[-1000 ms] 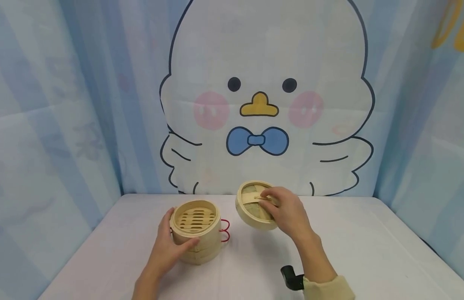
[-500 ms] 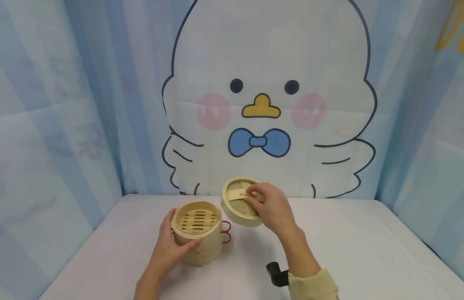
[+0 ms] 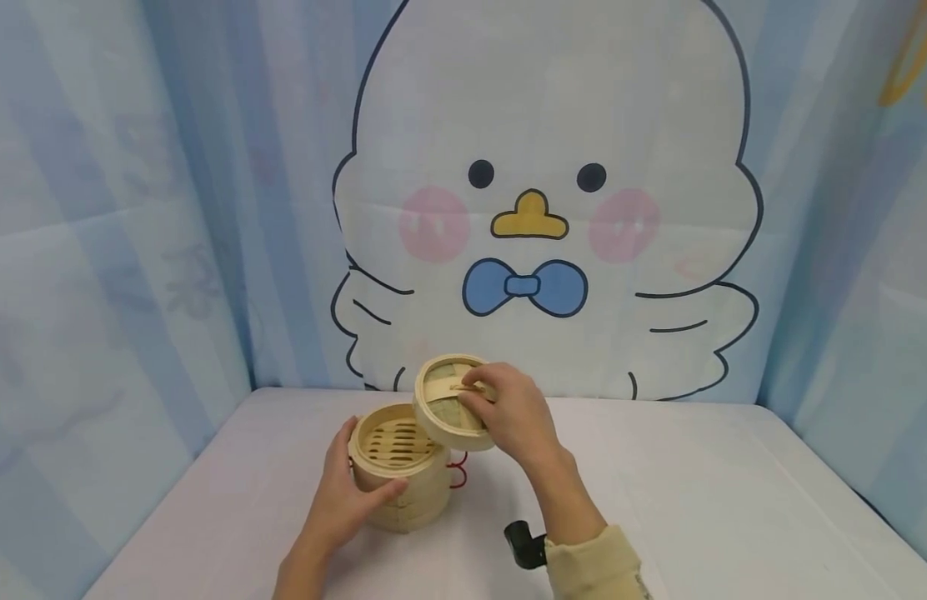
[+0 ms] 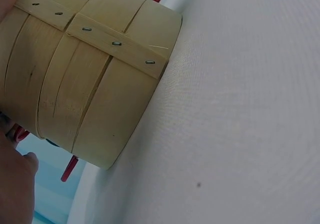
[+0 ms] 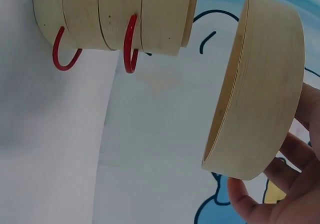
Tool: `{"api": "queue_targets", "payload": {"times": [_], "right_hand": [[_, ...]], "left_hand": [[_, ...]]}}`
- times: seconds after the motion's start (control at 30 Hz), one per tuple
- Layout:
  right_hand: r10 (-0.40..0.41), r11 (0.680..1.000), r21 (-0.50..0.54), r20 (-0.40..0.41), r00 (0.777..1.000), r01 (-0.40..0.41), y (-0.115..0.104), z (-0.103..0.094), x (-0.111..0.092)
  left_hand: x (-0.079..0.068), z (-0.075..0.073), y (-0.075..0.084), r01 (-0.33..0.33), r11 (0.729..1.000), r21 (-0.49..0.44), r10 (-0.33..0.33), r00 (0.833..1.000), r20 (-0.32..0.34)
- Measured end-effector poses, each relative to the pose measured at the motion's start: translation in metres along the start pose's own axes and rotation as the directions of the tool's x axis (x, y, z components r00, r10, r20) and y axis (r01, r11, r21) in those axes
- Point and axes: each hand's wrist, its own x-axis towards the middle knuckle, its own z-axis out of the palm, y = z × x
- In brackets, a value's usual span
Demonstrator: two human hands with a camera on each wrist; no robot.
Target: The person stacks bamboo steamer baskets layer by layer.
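A stacked bamboo steamer (image 3: 405, 492) stands on the table, its slatted inner floor showing from above. My left hand (image 3: 342, 500) grips its near left side, thumb across the front and fingers round the back. In the left wrist view, the steamer's stapled bamboo wall (image 4: 95, 73) fills the upper left. My right hand (image 3: 512, 408) pinches the handle strip of the bamboo lid (image 3: 450, 408), holding it tilted above the steamer's right rim. From the right wrist, the lid (image 5: 260, 88) appears apart from the steamer stack (image 5: 115, 16), with its hollow underside turned toward the stack.
Red loop handles (image 3: 458, 475) stick out from the steamer's right side. A black device (image 3: 525, 546) sits at the right wrist by the sleeve (image 3: 594, 562). The white-covered table (image 3: 696, 492) ends at a cartoon-printed curtain (image 3: 531, 333) behind, with blue curtains on both sides.
My right hand has carried the lid leftward, from beside the steamer to over its right rim, where it now overlaps the opening. The left hand keeps its grip on the steamer.
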Motion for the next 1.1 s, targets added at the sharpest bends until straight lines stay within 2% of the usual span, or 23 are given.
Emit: {"api": "queue_targets", "payload": {"times": [0.37, 0.67, 0.87, 1.1], "right_hand": [[-0.036, 0.999, -0.018, 0.047, 0.998, 0.037, -0.018, 0.018, 0.000], [-0.073, 0.996, -0.045, 0.085, 0.994, 0.077, -0.030, 0.029, 0.002], [-0.078, 0.994, -0.065, 0.103, 0.992, 0.085, -0.036, 0.036, 0.002], [-0.050, 0.995, -0.075, 0.144, 0.988, 0.061, -0.043, 0.043, 0.000]], "left_hand": [[-0.002, 0.000, 0.002, 0.026, 1.000, -0.015, -0.026, 1.000, 0.008], [-0.002, -0.002, 0.001, 0.008, 1.000, -0.016, -0.008, 1.000, 0.006], [-0.002, -0.002, 0.001, 0.013, 1.000, -0.022, -0.013, 1.000, 0.005], [-0.001, -0.003, 0.002, 0.024, 0.999, -0.032, -0.024, 1.000, 0.007]]}}
